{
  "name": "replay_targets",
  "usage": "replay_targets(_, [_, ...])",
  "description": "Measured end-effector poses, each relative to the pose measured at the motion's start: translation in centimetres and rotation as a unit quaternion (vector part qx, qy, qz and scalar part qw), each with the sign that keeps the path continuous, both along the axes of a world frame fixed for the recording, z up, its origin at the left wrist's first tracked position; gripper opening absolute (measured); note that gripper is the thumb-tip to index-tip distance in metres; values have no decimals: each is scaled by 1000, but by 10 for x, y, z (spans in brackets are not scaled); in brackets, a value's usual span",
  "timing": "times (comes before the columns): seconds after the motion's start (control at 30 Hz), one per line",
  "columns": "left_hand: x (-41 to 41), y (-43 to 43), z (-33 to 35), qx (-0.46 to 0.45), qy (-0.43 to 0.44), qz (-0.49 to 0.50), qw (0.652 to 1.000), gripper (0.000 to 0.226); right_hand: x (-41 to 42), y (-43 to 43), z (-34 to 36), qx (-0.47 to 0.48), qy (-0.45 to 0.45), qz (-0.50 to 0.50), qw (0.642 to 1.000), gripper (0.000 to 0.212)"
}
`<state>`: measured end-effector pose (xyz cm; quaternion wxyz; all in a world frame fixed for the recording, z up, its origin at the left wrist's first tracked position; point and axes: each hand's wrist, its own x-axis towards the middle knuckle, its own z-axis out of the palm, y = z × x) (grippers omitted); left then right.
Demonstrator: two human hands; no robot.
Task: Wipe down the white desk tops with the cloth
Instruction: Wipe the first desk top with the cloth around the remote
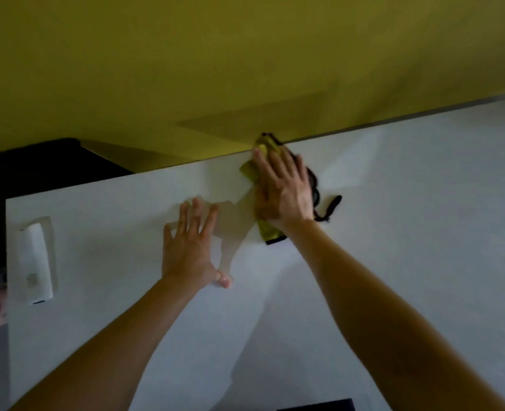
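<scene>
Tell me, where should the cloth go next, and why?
Probably slide it back toward you. The right hand presses the cloth flat at the far edge of the desk by the wall, so it can't go farther; the left hand just rests flat.

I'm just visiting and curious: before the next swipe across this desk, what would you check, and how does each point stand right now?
1. Cloth under the right hand: ok, the flat palm presses it.
2. Cloth on the desk: ok, at the far edge.
3. Left hand bracing: ok, flat on the desktop.
4. Leftward path free: not ok, a white remote-like object lies by the left edge.
5. Cloth damp enough: cannot tell.
</scene>
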<state>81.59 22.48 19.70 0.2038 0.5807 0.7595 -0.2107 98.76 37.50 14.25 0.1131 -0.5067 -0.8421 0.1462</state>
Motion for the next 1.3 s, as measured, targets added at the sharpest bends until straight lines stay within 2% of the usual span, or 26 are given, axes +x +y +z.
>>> replay_targets(0.07, [-2, -1, 0, 0, -8, -2, 1000, 177, 54, 26, 0, 2, -28, -107, 994, 85])
replay_targets(0.13, [-3, -2, -1, 7, -8, -4, 1000, 178, 95, 49, 2, -6, -70, -136, 988, 81])
replay_targets(0.27, [-4, -3, -3, 10, -7, -11, 1000, 179, 74, 45, 4, -4, -93, -59, 994, 71])
replay_targets(0.43, [-2, -5, -3, 25, 0, -10, 1000, 179, 1, -68, 5, -13, -37, 95, 995, 59])
replay_targets(0.57, [-2, -2, -1, 13, -2, -10, 1000, 179, 32, -66, 3, -3, -51, 157, 986, 59])
replay_targets(0.63, [-2, -1, 0, 11, -8, 0, 1000, 180, 83, -34, 0, 12, -44, 85, 995, 58])
replay_targets(0.73, [0, -2, 3, 7, -11, 8, 1000, 180, 157, 4, 4, -7, -58, -96, 994, 59])
replay_targets(0.83, [2, 0, 4, -2, -12, 6, 1000, 181, 125, -21, 3, -3, -34, -180, 983, 55])
replay_targets(0.9, [1, 0, 4, 0, -15, 11, 1000, 182, 65, -80, 5, -5, -8, -128, 992, 50])
replay_targets(0.97, [0, 0, 1, 8, -20, 9, 1000, 182, 18, -140, 7, -33, -4, -8, 999, 49])
replay_targets(1.03, [-1, -3, -3, 24, -20, 4, 999, 183, 8, -168, 10, -36, -11, 67, 997, 52])
replay_targets(1.1, [-2, -5, -5, 31, -17, 4, 999, 183, 39, -154, 3, -11, -16, 87, 996, 53])
replay_targets(1.17, [-2, -7, -4, 30, -12, -9, 999, 177, 93, -131, -4, 18, -12, 31, 999, 52])
replay_targets(1.23, [1, -14, -1, 47, -5, -24, 999, 166, 162, -107, -7, 21, -27, -88, 996, 51])
replay_targets(1.3, [8, -23, -2, 77, -8, -43, 996, 146, 213, -90, -3, -4, -45, -202, 978, 55])
